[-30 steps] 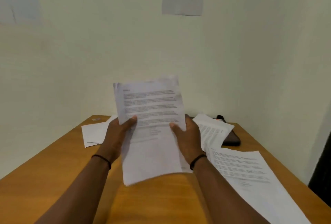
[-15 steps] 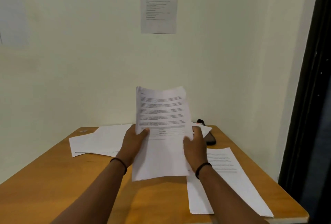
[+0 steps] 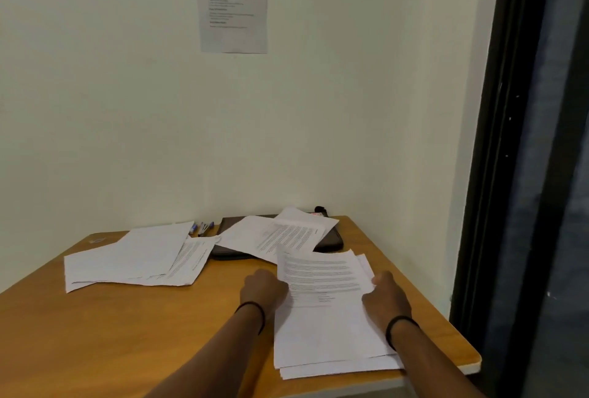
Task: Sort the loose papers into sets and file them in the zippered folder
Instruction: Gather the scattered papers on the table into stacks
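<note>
Head view, from the left: a loose heap of papers (image 3: 127, 259) lies fanned on the wooden tabletop (image 3: 95, 334), some sheets face down. Just beyond its far edge lie a few pens (image 3: 204, 228). Next comes the dark zippered folder (image 3: 328, 240), flat near the wall corner, with printed sheets (image 3: 280, 235) lying across it and hiding most of its cover; I cannot tell whether the zip is open. Nearer the front, the left hand (image 3: 263, 289) grips the left edge of a printed set (image 3: 325, 302), fingers curled around the paper. That set rests on a right-hand stack (image 3: 334, 365) near the tabletop's front right corner. The right hand (image 3: 384, 297) holds the set's right edge, thumb on top, fingers curled beneath.

By my reading the sorting is partly done: one stack is forming at the right, while the left heap and the sheets on the folder look unsorted. Nothing appears filed yet.
</note>
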A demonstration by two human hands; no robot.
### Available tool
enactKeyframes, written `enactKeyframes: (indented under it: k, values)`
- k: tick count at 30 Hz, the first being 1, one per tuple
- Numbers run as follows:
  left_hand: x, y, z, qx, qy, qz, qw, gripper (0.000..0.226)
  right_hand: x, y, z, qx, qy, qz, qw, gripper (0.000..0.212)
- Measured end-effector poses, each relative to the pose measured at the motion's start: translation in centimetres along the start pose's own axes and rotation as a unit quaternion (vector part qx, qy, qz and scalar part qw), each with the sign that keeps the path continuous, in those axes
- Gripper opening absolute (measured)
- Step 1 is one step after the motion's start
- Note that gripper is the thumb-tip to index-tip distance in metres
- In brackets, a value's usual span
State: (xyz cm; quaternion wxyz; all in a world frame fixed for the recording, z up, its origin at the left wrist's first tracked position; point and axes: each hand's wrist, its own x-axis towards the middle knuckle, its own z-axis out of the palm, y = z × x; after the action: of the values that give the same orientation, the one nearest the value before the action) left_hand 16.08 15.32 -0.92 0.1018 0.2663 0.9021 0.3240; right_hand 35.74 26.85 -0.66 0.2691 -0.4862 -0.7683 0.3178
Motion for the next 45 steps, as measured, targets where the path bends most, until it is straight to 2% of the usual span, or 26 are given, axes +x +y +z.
enactKeyframes:
  k: [2,4,6,7,12,15,19,23,25,28,30,32,34,36,38,41,43,45]
  values:
    - [0.0,0.8,0.5,0.017,-0.027,0.028,0.999,0.024,0.4,0.4,0.6,-0.006,0.009,-0.011,1.000,0.032]
    - [-0.2,1.6,1.3,0.066,-0.061,0.058,0.994,0.019,0.7,0.5,0.8,-0.020,0.020,-0.013,0.999,0.031]
    - [-0.6,2.4,2.2,0.130,-0.074,0.076,0.986,0.013,1.3,0.7,0.6,-0.053,0.031,-0.017,0.998,0.030]
    - [-0.8,2.8,2.7,0.151,-0.074,0.083,0.982,0.017,1.5,1.0,0.4,-0.072,0.040,-0.020,0.996,0.029]
    - [-1.3,3.5,3.7,0.214,-0.050,0.101,0.970,0.050,1.9,1.5,-0.3,-0.223,0.085,-0.038,0.970,0.024]
    - [-0.7,2.1,3.1,0.181,0.005,0.090,0.979,0.055,1.5,0.5,0.5,-0.283,0.116,-0.074,0.949,0.021]
    - [1.1,-2.5,0.4,0.184,0.107,0.103,0.972,0.039,0.8,-2.8,3.6,-0.213,0.112,-0.188,0.952,0.018]
    - [3.3,-8.7,-4.3,0.236,0.199,0.096,0.946,0.026,-0.9,-7.7,9.2,-0.149,0.057,-0.283,0.946,0.019]
    - [4.3,-11.3,-6.6,0.255,0.236,0.072,0.935,0.034,-1.8,-10.0,12.2,-0.138,0.010,-0.302,0.943,0.021]
    - [5.5,-15.3,-9.6,0.233,0.250,0.028,0.939,0.055,-3.1,-13.1,17.6,-0.093,-0.081,-0.301,0.946,0.021]
    - [6.3,-17.0,-10.8,0.211,0.229,0.022,0.950,0.072,-3.6,-14.5,20.3,-0.065,-0.094,-0.277,0.954,0.018]
    - [7.2,-18.0,-11.5,0.182,0.181,0.044,0.966,0.079,-3.5,-16.0,22.6,-0.037,-0.084,-0.237,0.967,0.020]
    - [8.1,-18.6,-12.0,0.172,0.140,0.085,0.971,0.066,-2.5,-17.5,24.4,-0.004,-0.066,-0.184,0.981,0.020]
    - [8.9,-18.9,-12.0,0.170,0.134,0.129,0.968,0.047,-1.1,-18.2,24.9,0.005,-0.031,-0.146,0.989,0.021]
    - [9.6,-19.1,-11.8,0.165,0.155,0.161,0.961,0.034,0.6,-18.4,25.6,-0.059,0.030,-0.171,0.983,0.028]
    - [10.1,-19.0,-11.7,0.159,0.189,0.173,0.953,0.029,3.1,-18.7,26.8,-0.172,0.103,-0.225,0.954,0.038]
    - [10.5,-19.3,-12.2,0.139,0.210,0.162,0.954,0.026,4.4,-19.3,28.1,-0.217,0.096,-0.208,0.949,0.044]
    - [10.7,-19.4,-12.6,0.119,0.234,0.157,0.952,0.023,5.3,-19.7,28.4,-0.244,0.079,-0.173,0.951,0.041]
